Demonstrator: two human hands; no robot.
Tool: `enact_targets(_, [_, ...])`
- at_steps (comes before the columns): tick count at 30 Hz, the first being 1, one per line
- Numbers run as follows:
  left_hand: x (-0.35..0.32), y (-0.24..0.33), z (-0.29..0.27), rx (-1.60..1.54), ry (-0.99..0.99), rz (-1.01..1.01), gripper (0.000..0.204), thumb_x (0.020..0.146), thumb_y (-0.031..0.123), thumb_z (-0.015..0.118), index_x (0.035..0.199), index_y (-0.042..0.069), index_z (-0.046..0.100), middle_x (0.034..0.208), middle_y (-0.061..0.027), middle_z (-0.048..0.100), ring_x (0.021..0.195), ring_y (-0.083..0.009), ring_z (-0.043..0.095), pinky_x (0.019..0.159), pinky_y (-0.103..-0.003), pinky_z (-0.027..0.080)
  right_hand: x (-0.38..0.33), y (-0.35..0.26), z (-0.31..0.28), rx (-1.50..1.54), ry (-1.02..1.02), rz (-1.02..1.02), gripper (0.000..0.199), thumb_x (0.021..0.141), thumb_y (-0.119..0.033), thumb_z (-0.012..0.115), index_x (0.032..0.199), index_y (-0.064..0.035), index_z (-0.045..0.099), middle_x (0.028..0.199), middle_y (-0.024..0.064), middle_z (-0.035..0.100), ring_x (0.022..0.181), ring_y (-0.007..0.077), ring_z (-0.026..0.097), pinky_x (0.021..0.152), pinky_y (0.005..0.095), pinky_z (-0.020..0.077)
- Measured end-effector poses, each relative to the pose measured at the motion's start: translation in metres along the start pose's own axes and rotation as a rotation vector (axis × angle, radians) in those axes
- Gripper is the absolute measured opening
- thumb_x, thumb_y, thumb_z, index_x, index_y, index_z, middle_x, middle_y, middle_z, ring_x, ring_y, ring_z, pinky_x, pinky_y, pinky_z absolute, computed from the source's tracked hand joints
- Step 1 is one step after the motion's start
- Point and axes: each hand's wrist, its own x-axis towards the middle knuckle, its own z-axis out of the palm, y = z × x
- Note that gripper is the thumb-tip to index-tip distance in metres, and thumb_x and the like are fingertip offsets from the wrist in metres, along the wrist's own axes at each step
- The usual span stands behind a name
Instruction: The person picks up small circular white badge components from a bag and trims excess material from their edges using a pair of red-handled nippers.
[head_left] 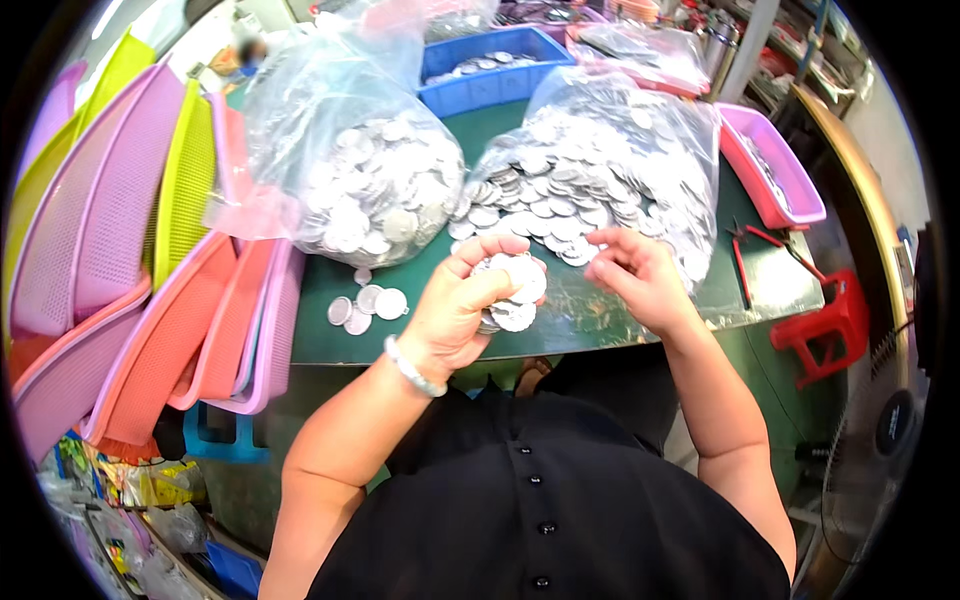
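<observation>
My left hand [452, 303], with a pale bracelet at the wrist, is closed around several round silver metal discs [517, 315] above the table's front edge. My right hand [640, 275] is to the right, beside the discs at the mouth of a bag. Its thumb and fingers are bent but apart, and I see nothing between them. Just beyond both hands, a heap of silver discs [560, 195] spills from a clear plastic bag [680, 140]. A few loose discs [368, 299] lie on the green table [440, 335], left of my left hand.
Another clear bag [330, 90] full of discs stands far left. Stacked plastic baskets [110, 200] crowd the left side. A blue bin [490, 95] and a pink bin [790, 175] hold more pieces. Red-handled pliers [741, 265] lie at the right, above a red stool [830, 325].
</observation>
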Motion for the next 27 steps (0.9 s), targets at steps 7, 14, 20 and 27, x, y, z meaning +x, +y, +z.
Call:
enact_targets(7, [-0.021,0.154,0.031,0.791,0.218,1.02,0.038,0.075,0.006,0.057,0.112,-0.002,0.05,0.1,-0.0174,0.057,0.088,-0.0238,0.059,0.075,-0.03,0.05,-0.004,0.017,-0.003,-0.008,0.018,-0.051,0.025,0.079,-0.004,0.055,0.103,0.0031,0.054,0.073,0.0018,0.059,0.067,0.0062,0.053,0.062,0.0207,0.0425])
enact_targets(14, [0.02,0.28,-0.03,1.088,0.419,0.708,0.032,0.08,0.011,0.061,0.111,0.004,0.056,0.096,-0.0057,0.061,0.085,-0.0127,0.058,0.075,-0.023,0.046,0.017,0.028,-0.006,-0.432,0.173,-0.244,0.023,0.076,-0.008,0.056,0.097,0.0003,0.057,0.072,0.01,0.06,0.065,0.0216,0.057,0.061,0.0306,0.0449])
enact_targets(20, [0.024,0.251,-0.003,1.277,0.487,0.843,0.033,0.081,0.021,0.062,0.111,0.008,0.058,0.106,-0.0048,0.057,0.094,-0.0102,0.052,0.08,-0.023,0.04,0.051,0.026,-0.022,-0.898,0.318,-0.529,0.028,0.078,-0.005,0.053,0.105,-0.004,0.056,0.093,0.0144,0.06,0.089,0.0323,0.054,0.077,0.038,0.0431])
enact_targets(27, [0.016,0.141,0.038,1.241,0.074,1.082,0.021,0.081,0.007,0.059,0.102,0.002,0.061,0.096,-0.0036,0.06,0.085,-0.01,0.053,0.074,-0.021,0.041,0.102,0.025,-0.041,-0.992,0.202,-0.206,0.035,0.084,-0.017,0.048,0.119,-0.0078,0.048,0.112,0.0161,0.055,0.107,0.0314,0.049,0.091,0.037,0.0379])
